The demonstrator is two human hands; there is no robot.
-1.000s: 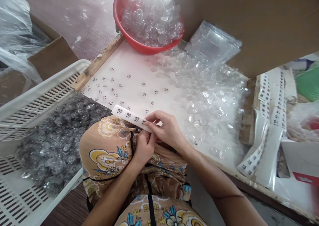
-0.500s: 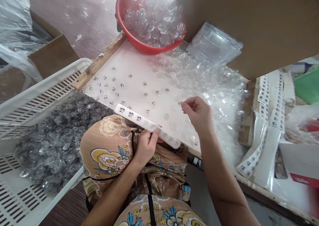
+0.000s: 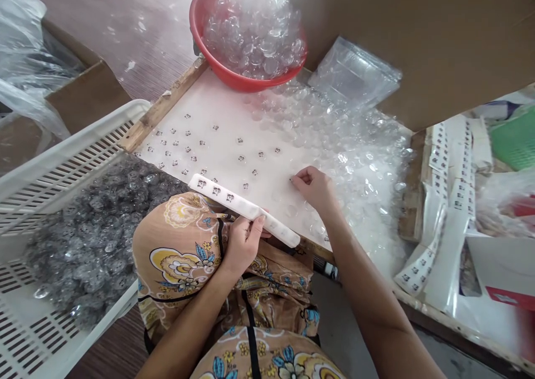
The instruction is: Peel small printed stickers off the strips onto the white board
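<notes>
My left hand (image 3: pixel 244 239) is closed round a white strip (image 3: pixel 242 207) that bears three dark panda prints near its left end. Over the white board (image 3: pixel 225 100), my right hand (image 3: pixel 313 189) pinches a tiny dark-marked piece, perhaps a sticker, between thumb and forefinger. Several small panda prints lie spread on the board left of that hand. Clear round discs (image 3: pixel 334 128) cover the board's right and far parts.
A red bowl (image 3: pixel 251 84) of clear discs stands at the far edge. On the left, a white basket (image 3: pixel 129 117) holds many dark-printed discs. Sticker strips (image 3: pixel 457 200) lie at the right beside a wooden edge. A clear plastic bag (image 3: pixel 355 75) rests by the cardboard (image 3: pixel 438 39).
My right hand has moved left, with its fingers still pinched. My left hand keeps the strip in nearly the same place. The view has shifted slightly.
</notes>
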